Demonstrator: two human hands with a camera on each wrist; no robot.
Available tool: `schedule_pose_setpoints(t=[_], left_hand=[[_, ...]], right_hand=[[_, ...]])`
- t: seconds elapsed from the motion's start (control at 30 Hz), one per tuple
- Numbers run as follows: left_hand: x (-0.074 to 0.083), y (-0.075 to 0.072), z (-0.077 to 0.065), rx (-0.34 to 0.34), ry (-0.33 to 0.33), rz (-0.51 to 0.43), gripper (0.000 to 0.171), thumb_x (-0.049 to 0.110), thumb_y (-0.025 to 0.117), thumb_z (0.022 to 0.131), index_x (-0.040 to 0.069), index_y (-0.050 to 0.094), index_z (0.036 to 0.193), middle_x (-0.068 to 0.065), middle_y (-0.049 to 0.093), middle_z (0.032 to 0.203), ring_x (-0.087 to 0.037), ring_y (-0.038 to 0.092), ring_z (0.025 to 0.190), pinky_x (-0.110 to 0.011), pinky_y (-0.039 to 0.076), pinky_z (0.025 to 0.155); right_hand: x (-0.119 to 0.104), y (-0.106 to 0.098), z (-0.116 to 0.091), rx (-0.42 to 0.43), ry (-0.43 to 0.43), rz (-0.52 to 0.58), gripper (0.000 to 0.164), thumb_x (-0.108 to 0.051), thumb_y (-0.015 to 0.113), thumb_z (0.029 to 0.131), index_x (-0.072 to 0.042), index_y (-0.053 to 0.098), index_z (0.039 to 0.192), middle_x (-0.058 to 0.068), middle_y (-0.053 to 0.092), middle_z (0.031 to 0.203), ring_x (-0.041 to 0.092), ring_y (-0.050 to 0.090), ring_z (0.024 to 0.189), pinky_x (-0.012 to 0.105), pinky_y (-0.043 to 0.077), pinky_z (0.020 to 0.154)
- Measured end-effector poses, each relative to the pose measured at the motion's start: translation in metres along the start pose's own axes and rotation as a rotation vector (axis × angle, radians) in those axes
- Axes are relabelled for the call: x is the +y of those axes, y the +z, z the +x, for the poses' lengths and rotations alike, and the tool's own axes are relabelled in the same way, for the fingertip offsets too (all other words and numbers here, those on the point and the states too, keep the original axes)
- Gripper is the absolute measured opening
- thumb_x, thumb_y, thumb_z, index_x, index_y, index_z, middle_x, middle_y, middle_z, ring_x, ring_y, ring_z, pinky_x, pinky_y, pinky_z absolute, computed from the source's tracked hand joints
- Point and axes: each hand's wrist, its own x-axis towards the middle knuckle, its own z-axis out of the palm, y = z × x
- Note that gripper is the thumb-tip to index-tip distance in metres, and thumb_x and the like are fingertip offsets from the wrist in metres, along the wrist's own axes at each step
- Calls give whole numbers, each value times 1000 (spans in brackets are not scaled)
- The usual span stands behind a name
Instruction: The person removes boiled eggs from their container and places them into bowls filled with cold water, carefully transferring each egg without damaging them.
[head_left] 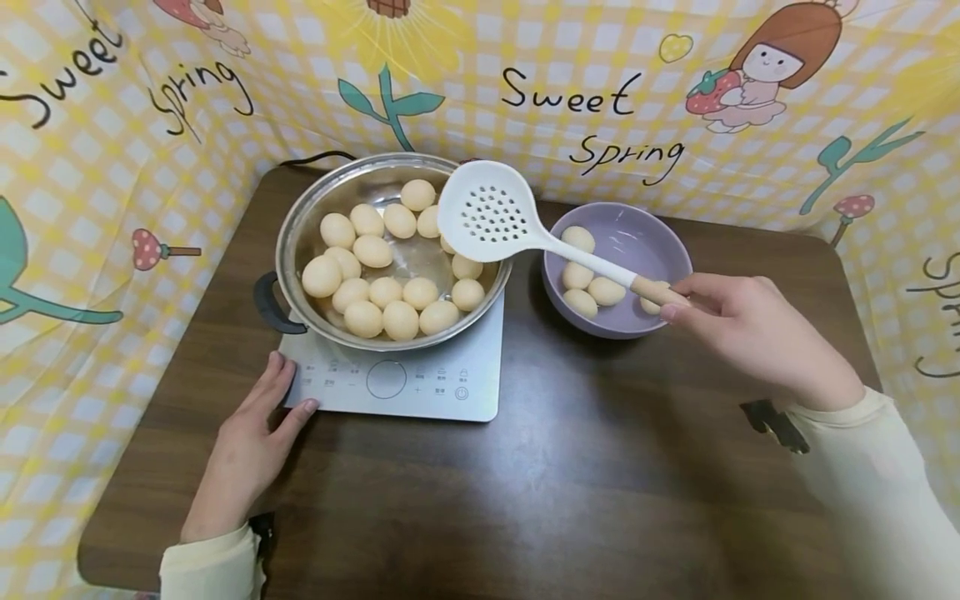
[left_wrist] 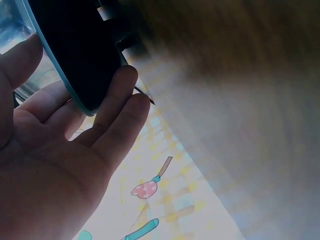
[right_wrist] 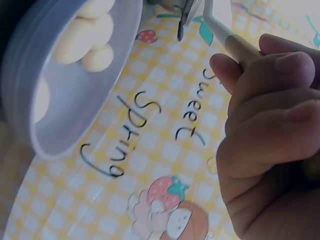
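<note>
My right hand (head_left: pixel 750 321) pinches the wooden handle of a white slotted spoon (head_left: pixel 491 212); its perforated head hangs over the right rim of a steel pot (head_left: pixel 288 237). Many pale eggs (head_left: pixel 401 319) lie in the pot. Below the handle, a purple bowl (head_left: pixel 648 229) holds several more eggs (head_left: pixel 577 275). The handle partly covers one of them. My left hand (head_left: pixel 251 433) rests at the front left corner of a silver induction cooker (head_left: pixel 442 408), fingers fairly straight. In the left wrist view, the left hand's fingers (left_wrist: pixel 122 100) lie against the dark slab.
The pot stands on the cooker, its black side handle (head_left: pixel 273 304) sticking out left. Everything rests on a dark wooden table (head_left: pixel 562 492). A printed yellow checked cloth (head_left: pixel 480 117) closes off the back and sides. A black cable (head_left: pixel 318 156) runs behind the pot.
</note>
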Motion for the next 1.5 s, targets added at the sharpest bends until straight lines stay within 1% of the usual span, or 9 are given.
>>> schedule_pose_setpoints(t=[0.13, 0.33, 0.5, 0.73, 0.93, 1.1, 1.23, 1.37, 1.5], left_hand=[[0, 0, 0, 5, 4, 1, 69, 43, 53, 105, 8, 28, 159, -4, 12, 167, -39, 19, 150, -65, 21, 113], [-1, 0, 0, 9, 22, 4, 69, 42, 54, 105, 6, 29, 159, -5, 13, 167, -39, 20, 149, -64, 21, 114], [1, 0, 1, 1, 17, 6, 69, 42, 54, 105, 6, 29, 158, -4, 13, 167, -39, 20, 149, -64, 21, 114], [0, 1, -1, -2, 3, 9, 69, 44, 51, 106, 6, 27, 159, -6, 12, 167, -39, 18, 150, -65, 20, 114], [-1, 0, -1, 4, 5, 2, 70, 44, 52, 105, 6, 28, 159, -5, 12, 167, -39, 19, 150, -65, 20, 114], [-2, 1, -1, 3, 7, -1, 69, 43, 52, 106, 6, 28, 159, -4, 11, 167, -39, 19, 150, -64, 19, 114], [-3, 1, -1, 6, 10, -5, 69, 43, 52, 106, 6, 28, 159, -5, 12, 167, -39, 19, 150, -64, 19, 114], [-4, 0, -1, 7, 8, -7, 69, 43, 53, 105, 7, 28, 159, -4, 12, 167, -38, 19, 150, -64, 20, 114], [-4, 0, 0, 7, 11, -9, 69, 43, 53, 105, 7, 28, 159, -5, 13, 167, -38, 19, 150, -64, 20, 114]], right_hand=[[-13, 4, 10, -13, -12, -14, 14, -35, 68, 99, -23, 74, 102, -4, 43, 56, 14, 38, 50, 31, 33, 47], [-26, 10, 18, -26, -55, -81, 11, -28, 68, 98, -20, 73, 102, -6, 46, 55, 14, 40, 49, 32, 34, 47], [-33, 15, 24, -11, -145, -144, 12, -27, 69, 97, -16, 73, 102, -9, 48, 55, 13, 42, 49, 33, 37, 48], [-47, 23, 36, 67, -269, -241, 10, -25, 72, 93, -16, 68, 93, -10, 45, 54, 14, 42, 47, 35, 36, 49], [-59, 27, 39, 171, -345, -300, 21, -23, 73, 91, -20, 58, 78, -8, 39, 51, 17, 40, 44, 40, 35, 42], [-62, 31, 41, 190, -398, -324, 21, -21, 76, 88, -21, 59, 76, -9, 40, 52, 16, 40, 45, 41, 37, 41], [-63, 33, 44, 113, -400, -310, 21, -23, 75, 90, -21, 60, 76, -10, 43, 54, 14, 41, 46, 39, 38, 45], [-67, 30, 47, -10, -339, -293, 19, -26, 70, 95, -21, 62, 78, -10, 46, 55, 14, 44, 48, 37, 37, 48], [-69, 27, 49, -88, -288, -261, 16, -28, 65, 98, -20, 66, 84, -9, 48, 56, 13, 46, 49, 35, 39, 51]])
